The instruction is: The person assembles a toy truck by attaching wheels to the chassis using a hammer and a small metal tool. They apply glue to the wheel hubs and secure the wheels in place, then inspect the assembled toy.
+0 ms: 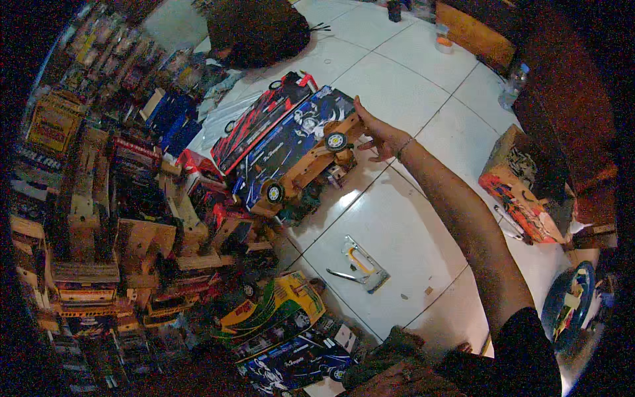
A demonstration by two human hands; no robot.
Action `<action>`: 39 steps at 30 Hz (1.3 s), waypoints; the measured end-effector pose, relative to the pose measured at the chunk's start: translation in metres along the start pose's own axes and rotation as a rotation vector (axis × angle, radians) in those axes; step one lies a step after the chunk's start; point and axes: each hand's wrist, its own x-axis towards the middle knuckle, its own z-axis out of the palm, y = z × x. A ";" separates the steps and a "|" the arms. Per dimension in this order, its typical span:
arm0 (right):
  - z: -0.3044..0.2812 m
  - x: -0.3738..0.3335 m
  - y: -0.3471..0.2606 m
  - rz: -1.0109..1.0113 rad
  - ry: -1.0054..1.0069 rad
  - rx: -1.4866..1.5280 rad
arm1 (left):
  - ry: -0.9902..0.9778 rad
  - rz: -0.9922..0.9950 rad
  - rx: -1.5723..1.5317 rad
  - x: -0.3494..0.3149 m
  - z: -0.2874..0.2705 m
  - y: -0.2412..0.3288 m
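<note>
My right hand (pixel 378 134) reaches far forward with its fingers spread, touching the end of a blue toy bus (pixel 291 149) with a wooden underside and white wheels that lies tilted on its side on the white tiled floor. A red toy bus (pixel 261 118) lies right beside it on the far side. The hand does not grip either one. My left hand is not in view.
A staple gun (pixel 359 264) lies on the tiles in front of me. Stacks of wooden toy vehicles (pixel 132 225) fill the left. More painted buses (pixel 278 317) lie near my knees. A cardboard box (pixel 522 185) and a plastic bottle (pixel 512 86) stand at right.
</note>
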 end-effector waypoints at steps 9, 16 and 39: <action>-0.006 -0.310 0.029 -0.858 0.088 -0.537 | -0.111 0.179 -0.056 0.030 0.016 0.021; 0.001 -0.527 0.023 -1.421 0.155 -1.086 | -0.267 0.345 -0.114 0.088 0.059 0.035; 0.177 -0.897 0.104 -1.162 1.122 -1.082 | -1.357 0.821 0.646 0.260 0.271 0.227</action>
